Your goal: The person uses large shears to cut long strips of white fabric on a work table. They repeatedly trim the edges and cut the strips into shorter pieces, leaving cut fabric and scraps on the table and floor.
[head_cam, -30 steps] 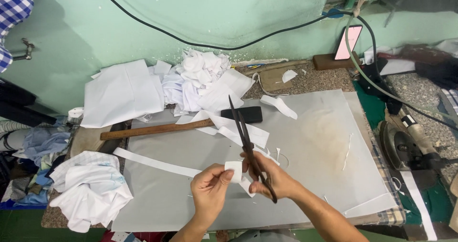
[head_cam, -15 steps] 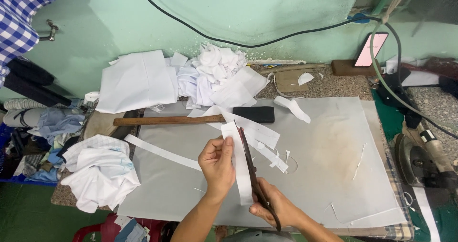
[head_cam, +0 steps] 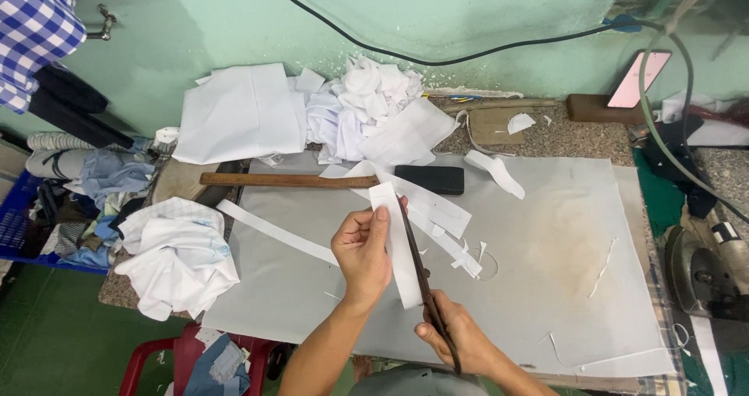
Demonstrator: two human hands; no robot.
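White fabric strip (head_cam: 396, 248) pinched upright in left hand (head_cam: 363, 252); right hand (head_cam: 456, 337) grips scissors (head_cam: 421, 279) alongside.

On view are 2 hands, the left hand (head_cam: 361, 252) and the right hand (head_cam: 455, 340), 1 pair of scissors (head_cam: 425, 287), 1 wooden-handled mallet (head_cam: 335, 180), 1 phone (head_cam: 638, 78) at upper right, 1 iron (head_cam: 706, 271) at right edge, and 1 red stool (head_cam: 183, 358) at lower left.
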